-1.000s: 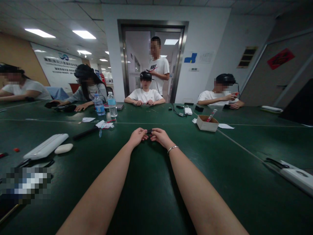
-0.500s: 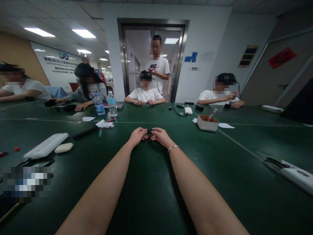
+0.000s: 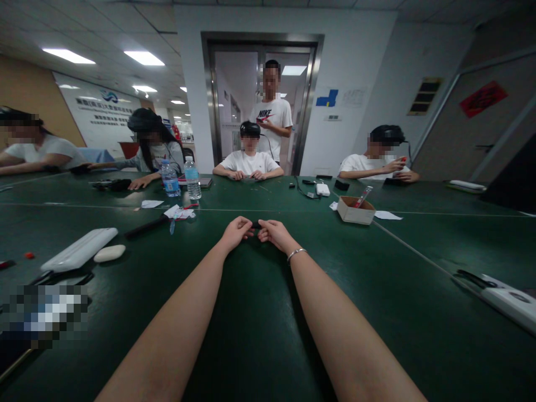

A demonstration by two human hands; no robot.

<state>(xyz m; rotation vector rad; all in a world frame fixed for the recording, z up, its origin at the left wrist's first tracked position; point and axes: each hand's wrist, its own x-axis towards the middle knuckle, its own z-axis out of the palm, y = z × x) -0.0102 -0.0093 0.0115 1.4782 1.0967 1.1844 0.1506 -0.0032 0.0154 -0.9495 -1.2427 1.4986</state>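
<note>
Both my arms stretch forward over the green table point(image 3: 259, 312). Between my fingertips is a small black object point(image 3: 255, 225), too small and covered for its kind to show. My left hand point(image 3: 237, 231) pinches its left end. On its other end, the thumb and fingers of my right hand point(image 3: 274, 234) are closed. A silver bracelet point(image 3: 296, 254) is around my right wrist. My hands are close together, at or just above the tabletop.
A small box point(image 3: 355, 211) stands ahead to the right. Two water bottles point(image 3: 192, 178) and paper scraps point(image 3: 179, 213) are ahead to the left. Nearer left lie a white case point(image 3: 79, 249) and a white oval object point(image 3: 109, 253). Several people sit opposite; one stands.
My hands stay in nearly the same place; the small black object between them looks slightly turned, its shiny left end no longer visible. A co-worker's hand at left has moved farther left.
</note>
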